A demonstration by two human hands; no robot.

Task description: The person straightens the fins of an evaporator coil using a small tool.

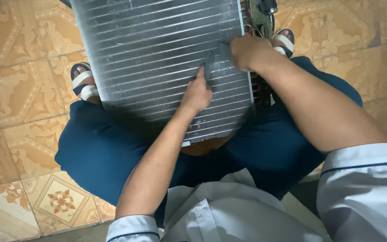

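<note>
A large finned metal coil panel, silver-grey with horizontal ridges, leans between my knees. My left hand rests on its fins, index finger pointing up against a small dark grey pad. My right hand is closed on the upper right part of that pad, pressing it to the fins near the panel's right edge. Copper tube bends show along the right side, partly hidden by my right forearm.
I sit with dark blue trousers and sandalled feet on ornate tan floor tiles. A dark circuit part with wires sits at the panel's top right corner.
</note>
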